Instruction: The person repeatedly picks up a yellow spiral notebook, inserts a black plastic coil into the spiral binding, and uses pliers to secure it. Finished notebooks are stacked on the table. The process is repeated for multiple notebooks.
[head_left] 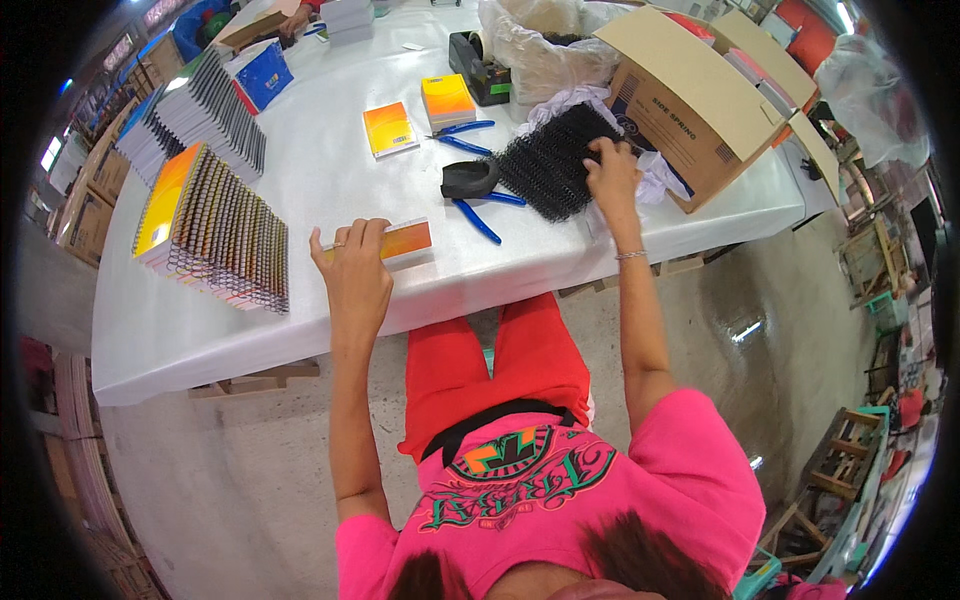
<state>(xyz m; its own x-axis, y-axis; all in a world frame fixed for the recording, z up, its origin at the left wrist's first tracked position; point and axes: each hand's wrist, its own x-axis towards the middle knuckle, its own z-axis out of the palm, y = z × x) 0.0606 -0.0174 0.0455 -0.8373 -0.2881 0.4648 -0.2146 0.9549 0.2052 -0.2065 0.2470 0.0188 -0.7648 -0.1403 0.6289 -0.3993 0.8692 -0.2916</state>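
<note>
My left hand (358,262) is at the table's near edge, fingers closed on a small notebook (408,240) with an orange and yellow cover. Its palm and thumb side are partly hidden. Further right, my right hand (612,178) rests on a pile of black spiral binding coils (545,165), with fingers bent and pinching at the coils' right side. The coils lie on crumpled white plastic (660,172). Between my hands are blue-handled pliers (476,222), partly covered by a black curved piece (468,180). A second pair of blue-handled pliers (464,138) lies just beyond.
Stacked spiral-bound notebooks (225,235) stand at the left, with more bound stacks (215,115) behind. Orange notebooks (390,130) lie mid-table near a black tape dispenser (480,72). An open cardboard box (680,120) stands on the right. Another person's hand (295,22) shows at the far edge.
</note>
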